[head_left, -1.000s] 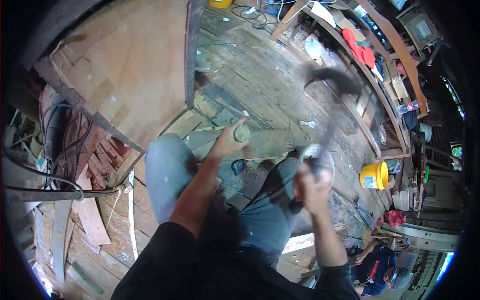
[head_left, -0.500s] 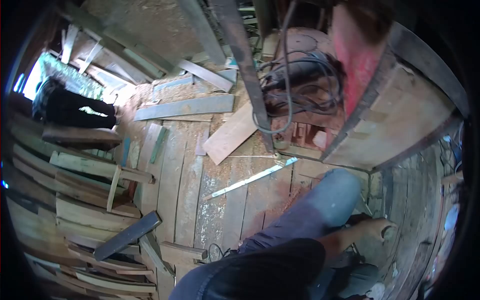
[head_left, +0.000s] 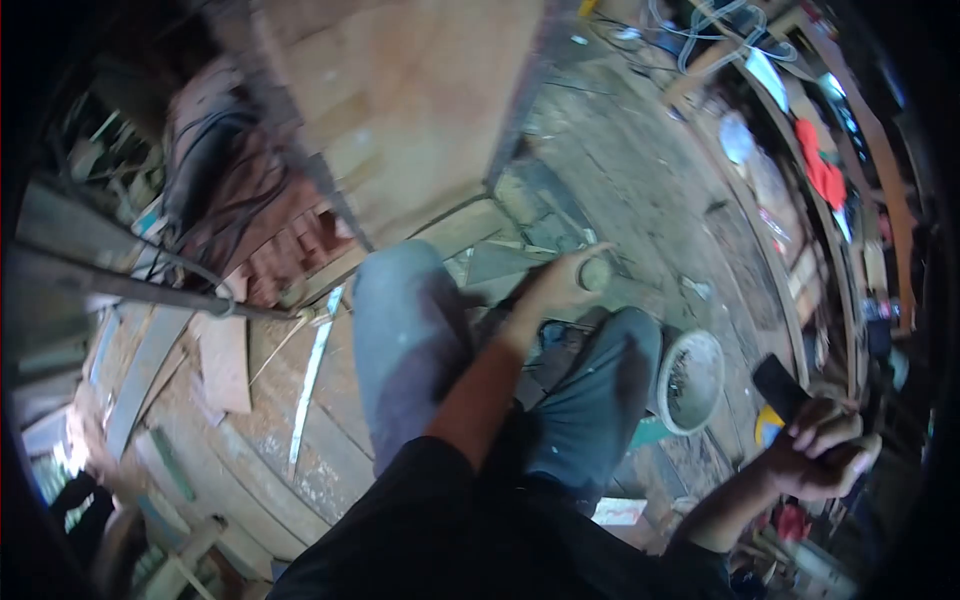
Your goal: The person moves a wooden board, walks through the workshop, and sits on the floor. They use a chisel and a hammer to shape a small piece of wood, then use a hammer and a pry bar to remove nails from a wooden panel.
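in the head view, ahead of the person's bent knees point(head_left: 400, 285), the left hand point(head_left: 560, 285) is clamped around a short cylinder point(head_left: 595, 274) whose pale, circular end faces the camera; its lower part is hidden. at far right, well apart from it, the right hand point(head_left: 820, 450) has its fingers curled tight around a dark tool handle point(head_left: 780, 388), one blunt end jutting past the fist and the rest not clear. just beside the right knee stands a bucket point(head_left: 708, 375) holding small dark bits. a wooden panel point(head_left: 430, 110) rises beyond the left knee, and a narrow white strip point(head_left: 313, 385) lies on the plank floor point(head_left: 335, 435) to the left.
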`<control>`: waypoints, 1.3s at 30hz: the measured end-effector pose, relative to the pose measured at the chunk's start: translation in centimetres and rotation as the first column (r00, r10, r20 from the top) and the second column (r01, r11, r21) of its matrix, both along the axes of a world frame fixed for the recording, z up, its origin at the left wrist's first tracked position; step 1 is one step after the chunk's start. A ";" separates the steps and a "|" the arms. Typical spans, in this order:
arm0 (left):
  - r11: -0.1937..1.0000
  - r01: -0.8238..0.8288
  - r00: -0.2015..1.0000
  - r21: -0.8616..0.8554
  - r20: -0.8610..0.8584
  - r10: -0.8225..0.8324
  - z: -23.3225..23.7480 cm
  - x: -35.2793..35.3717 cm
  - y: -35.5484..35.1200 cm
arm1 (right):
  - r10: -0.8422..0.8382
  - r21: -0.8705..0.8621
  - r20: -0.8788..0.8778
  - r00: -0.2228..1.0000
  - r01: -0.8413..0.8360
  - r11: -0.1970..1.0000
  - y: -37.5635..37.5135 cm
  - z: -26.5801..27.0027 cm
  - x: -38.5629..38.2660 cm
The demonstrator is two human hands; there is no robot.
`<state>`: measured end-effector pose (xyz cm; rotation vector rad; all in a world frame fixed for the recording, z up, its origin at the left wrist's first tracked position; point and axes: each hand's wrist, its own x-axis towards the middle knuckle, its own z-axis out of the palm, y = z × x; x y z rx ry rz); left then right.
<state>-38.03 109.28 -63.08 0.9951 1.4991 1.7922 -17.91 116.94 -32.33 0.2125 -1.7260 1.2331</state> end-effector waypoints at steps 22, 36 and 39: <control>1.000 0.025 0.997 -0.012 -0.071 -0.026 -1.7 -0.4 1.2 | -0.052 -0.226 0.243 0.969 0.109 0.968 -6.3 -9.4 1.3; 0.996 0.029 0.993 -0.080 -0.115 -0.038 -2.9 0.0 1.5 | 0.056 -0.581 0.587 0.808 0.372 0.724 -6.2 -10.5 1.5; 0.995 0.042 0.994 -0.091 -0.096 -0.050 -3.0 0.1 1.6 | -0.026 -0.487 0.120 0.992 0.082 0.869 -4.7 -6.0 0.8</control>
